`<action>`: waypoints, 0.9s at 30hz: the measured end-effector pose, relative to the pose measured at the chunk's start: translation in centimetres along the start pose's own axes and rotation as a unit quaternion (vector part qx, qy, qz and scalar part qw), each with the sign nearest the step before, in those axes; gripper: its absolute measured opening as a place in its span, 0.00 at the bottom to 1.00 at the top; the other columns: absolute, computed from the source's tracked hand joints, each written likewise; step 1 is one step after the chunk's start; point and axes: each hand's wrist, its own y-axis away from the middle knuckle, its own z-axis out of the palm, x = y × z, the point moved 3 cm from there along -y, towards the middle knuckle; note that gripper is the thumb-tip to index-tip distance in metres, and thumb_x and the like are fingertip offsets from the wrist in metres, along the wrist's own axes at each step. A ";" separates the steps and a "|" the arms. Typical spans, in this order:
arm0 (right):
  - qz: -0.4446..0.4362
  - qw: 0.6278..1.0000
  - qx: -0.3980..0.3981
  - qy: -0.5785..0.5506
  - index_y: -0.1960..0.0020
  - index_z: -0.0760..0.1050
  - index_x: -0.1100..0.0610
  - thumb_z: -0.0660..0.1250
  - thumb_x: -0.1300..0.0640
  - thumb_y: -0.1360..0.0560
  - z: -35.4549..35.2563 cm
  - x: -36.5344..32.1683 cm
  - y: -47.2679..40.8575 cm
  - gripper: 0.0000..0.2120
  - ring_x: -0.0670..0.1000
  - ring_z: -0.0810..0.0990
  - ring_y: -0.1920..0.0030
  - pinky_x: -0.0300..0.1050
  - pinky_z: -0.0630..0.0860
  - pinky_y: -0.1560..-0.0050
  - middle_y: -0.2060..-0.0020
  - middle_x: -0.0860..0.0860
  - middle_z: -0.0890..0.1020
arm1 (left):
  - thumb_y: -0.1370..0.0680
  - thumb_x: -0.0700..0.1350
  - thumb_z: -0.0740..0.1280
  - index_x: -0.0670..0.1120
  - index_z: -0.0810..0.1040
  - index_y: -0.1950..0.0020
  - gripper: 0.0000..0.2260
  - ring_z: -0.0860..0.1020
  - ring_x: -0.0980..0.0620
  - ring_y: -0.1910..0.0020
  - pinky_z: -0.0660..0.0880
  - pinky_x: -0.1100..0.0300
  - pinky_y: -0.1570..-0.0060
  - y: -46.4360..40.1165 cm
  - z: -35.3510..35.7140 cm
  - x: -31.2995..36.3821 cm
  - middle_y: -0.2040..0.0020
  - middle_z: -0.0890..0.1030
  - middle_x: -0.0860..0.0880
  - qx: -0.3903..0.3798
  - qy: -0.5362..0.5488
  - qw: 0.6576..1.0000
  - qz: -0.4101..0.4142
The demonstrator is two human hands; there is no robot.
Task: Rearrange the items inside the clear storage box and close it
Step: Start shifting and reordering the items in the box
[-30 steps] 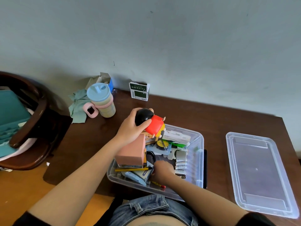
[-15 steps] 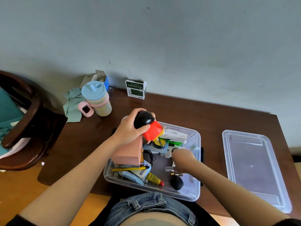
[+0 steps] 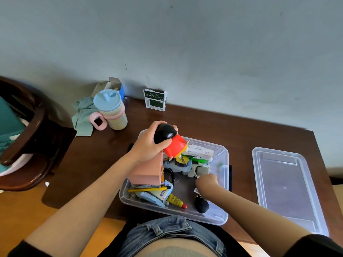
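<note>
Hands first, going left to right. The left hand (image 3: pixel 148 143) comes in from seven o'clock and is wrapped over the black head of a toy figure (image 3: pixel 169 141) in a red shirt; the figure is tilted, its feet pointing toward four o'clock above the box's far left corner. The right hand (image 3: pixel 206 181) reaches in from five o'clock with its fingers curled down into the middle of the box; whether it pinches anything cannot be told, since the knuckles hide the fingertips.

The clear storage box (image 3: pixel 221 218) sits open at the table's near edge, at six o'clock. Inside, a pink block (image 3: pixel 148 170) stands along the left side, just under the left hand. One yellow pencil (image 3: pixel 148 189) lies below it, across a small blue-and-white carton (image 3: pixel 161 193). One yellow tube (image 3: pixel 176 200) with a red cap lies toward the near wall, and one black rounded thing (image 3: pixel 201 205) rests beside it at the near right. At the far end are a white packet (image 3: pixel 199 150), a green strip (image 3: pixel 196 159) and a jumble too mixed to tell.

The lid (image 3: pixel 285 186) lies flat on the table (image 3: pixel 241 127) at three o'clock, apart from the box. At eleven o'clock stand one cup (image 3: pixel 111 110) with a blue top and pink handle, a green cloth (image 3: pixel 82 116) and, against the wall, one small dark-green carton (image 3: pixel 155 99).
</note>
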 end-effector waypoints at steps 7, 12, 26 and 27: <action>0.052 0.997 0.035 -0.046 0.47 0.76 0.58 0.63 0.67 0.26 -1.1 1.0 0.5 0.11 0.52 0.79 0.47 0.39 0.69 0.60 0.53 0.51 0.77 | 0.29 0.54 0.66 0.53 0.67 0.37 0.21 0.75 0.52 0.42 0.73 0.48 0.40 0.0 0.0 0.1 0.44 0.75 0.56 -0.001 0.001 1.000 -0.002; 0.010 0.993 -0.006 -0.115 0.51 0.76 0.56 0.67 0.42 0.27 -0.8 0.3 1.4 0.17 0.52 0.76 0.59 0.41 0.69 0.64 0.65 0.50 0.71 | 0.29 0.54 0.66 0.55 0.66 0.38 0.21 0.74 0.51 0.42 0.72 0.46 0.39 0.0 0.1 0.1 0.44 0.75 0.55 -0.002 -0.001 1.000 -0.004; 0.068 0.944 0.082 -0.313 0.59 0.72 0.56 0.70 0.40 0.30 -1.8 1.0 1.2 0.18 0.51 0.77 0.63 0.42 0.70 0.67 0.61 0.52 0.79 | 0.29 0.55 0.65 0.50 0.66 0.35 0.24 0.74 0.50 0.42 0.73 0.48 0.41 0.1 0.1 0.4 0.43 0.74 0.54 -0.010 -0.006 1.000 -0.003; 0.058 0.955 0.087 -0.277 0.57 0.73 0.56 0.71 0.47 0.30 -1.9 1.2 1.4 0.14 0.52 0.78 0.59 0.42 0.71 0.66 0.57 0.52 0.80 | 0.29 0.55 0.65 0.50 0.66 0.35 0.24 0.74 0.50 0.42 0.73 0.48 0.41 0.1 0.1 0.4 0.43 0.74 0.54 -0.010 -0.005 1.000 -0.003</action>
